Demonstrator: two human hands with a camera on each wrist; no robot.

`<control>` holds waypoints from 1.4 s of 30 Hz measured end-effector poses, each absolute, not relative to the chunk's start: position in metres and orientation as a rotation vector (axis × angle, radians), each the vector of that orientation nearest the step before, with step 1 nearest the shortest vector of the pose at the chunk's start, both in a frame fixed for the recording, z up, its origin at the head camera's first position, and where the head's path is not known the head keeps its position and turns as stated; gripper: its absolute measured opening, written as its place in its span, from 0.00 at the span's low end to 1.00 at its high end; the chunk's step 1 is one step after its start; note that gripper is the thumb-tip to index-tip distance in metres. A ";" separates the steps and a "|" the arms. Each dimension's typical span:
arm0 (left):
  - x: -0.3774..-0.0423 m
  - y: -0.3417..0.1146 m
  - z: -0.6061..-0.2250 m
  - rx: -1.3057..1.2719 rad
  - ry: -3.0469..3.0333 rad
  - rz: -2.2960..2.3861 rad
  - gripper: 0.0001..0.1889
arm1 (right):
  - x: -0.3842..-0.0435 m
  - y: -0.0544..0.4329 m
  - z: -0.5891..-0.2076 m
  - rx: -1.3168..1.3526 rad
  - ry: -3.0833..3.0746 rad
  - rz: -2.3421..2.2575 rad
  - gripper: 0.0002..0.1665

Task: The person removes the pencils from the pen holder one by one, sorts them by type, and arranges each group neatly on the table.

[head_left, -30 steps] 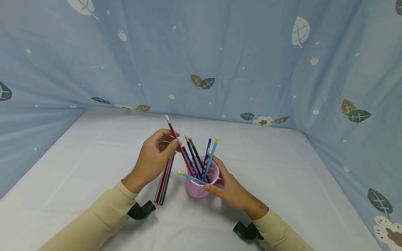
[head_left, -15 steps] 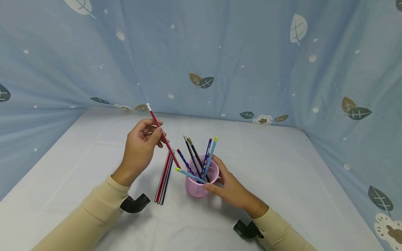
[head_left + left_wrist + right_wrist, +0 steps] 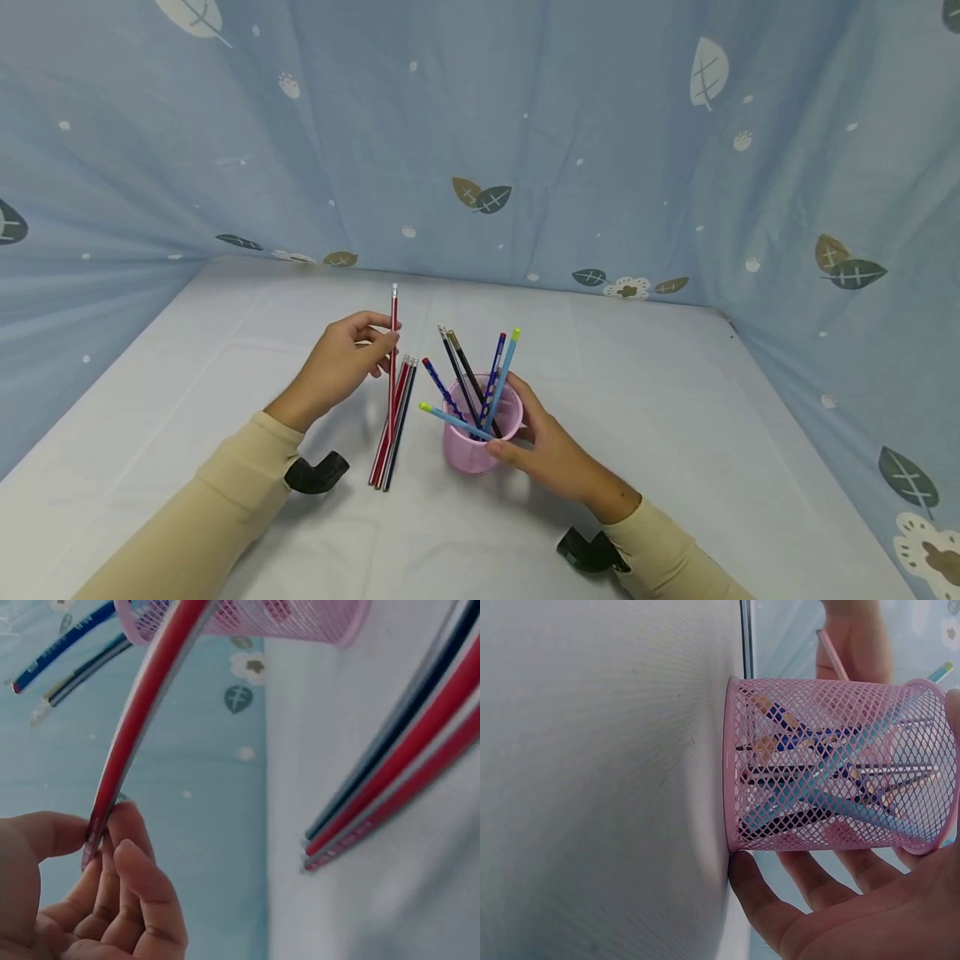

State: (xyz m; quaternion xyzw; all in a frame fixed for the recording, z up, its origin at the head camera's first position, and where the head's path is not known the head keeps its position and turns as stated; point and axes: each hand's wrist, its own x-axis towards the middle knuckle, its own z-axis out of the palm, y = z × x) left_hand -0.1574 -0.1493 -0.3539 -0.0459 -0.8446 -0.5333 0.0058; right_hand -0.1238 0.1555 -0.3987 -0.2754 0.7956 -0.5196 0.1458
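Observation:
My left hand [image 3: 341, 362] pinches a red pencil [image 3: 393, 367] near its eraser end, between thumb and fingers. The pencil stands nearly upright over a small row of red and dark blue pencils [image 3: 397, 425] lying on the table. In the left wrist view the held red pencil [image 3: 135, 720] slants up from the fingertips. My right hand [image 3: 551, 454] holds the side of a pink mesh pencil cup [image 3: 468, 457], thumb at its rim. Several blue, black and light blue pencils [image 3: 504, 375] lean inside the cup. Through the mesh [image 3: 840, 765] their sharpened tips show near the base.
A white cloth covers the table [image 3: 637, 400]. Behind it and at both sides hangs a blue leaf-print curtain [image 3: 570, 142]. A dark wrist mount [image 3: 317, 473] sits below the left wrist, and another mount [image 3: 591, 550] below the right.
My left hand has drawn the red pencil out of the cup and to the left, then lowered it over the lying pencils and turned it upright. The right hand stays on the cup.

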 end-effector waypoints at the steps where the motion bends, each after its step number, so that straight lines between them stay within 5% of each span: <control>1: -0.158 -0.150 -0.355 -0.138 -2.662 -1.661 0.18 | -0.124 0.155 -0.399 -0.792 2.291 -1.494 0.52; 42: -0.168 -0.163 -0.391 -0.154 -3.091 -1.446 0.19 | -0.123 0.155 -0.398 -0.777 2.297 -1.484 0.51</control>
